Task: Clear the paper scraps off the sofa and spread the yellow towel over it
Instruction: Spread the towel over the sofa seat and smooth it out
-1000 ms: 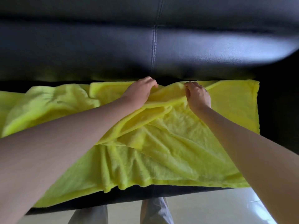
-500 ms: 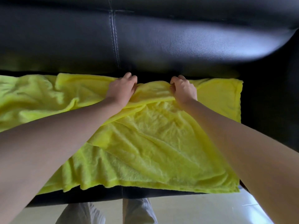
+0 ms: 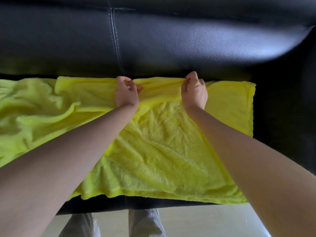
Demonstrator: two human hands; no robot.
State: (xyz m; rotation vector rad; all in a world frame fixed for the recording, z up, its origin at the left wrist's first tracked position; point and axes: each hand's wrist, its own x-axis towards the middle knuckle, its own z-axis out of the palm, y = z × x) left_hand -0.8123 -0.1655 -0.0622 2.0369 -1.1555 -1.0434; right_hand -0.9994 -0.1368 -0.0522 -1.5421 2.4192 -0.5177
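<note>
Along sofa [image 3: 171, 48] seat: yellow towel [image 3: 162, 151] lies spread, left part rumpled. Your left hand [image 3: 126, 94] and right hand [image 3: 194, 93] each pinch back hem. Judged light, limp, non-slippery; keep grip at hem, tension outward to flatten.

We're looking down at a black leather backrest [image 3: 171, 40] with a stitched seam [image 3: 114, 36] running down it, daylight glaring off the right side. Below there's a strip of pale glossy floor [image 3: 196, 221] catching some shine too
</note>
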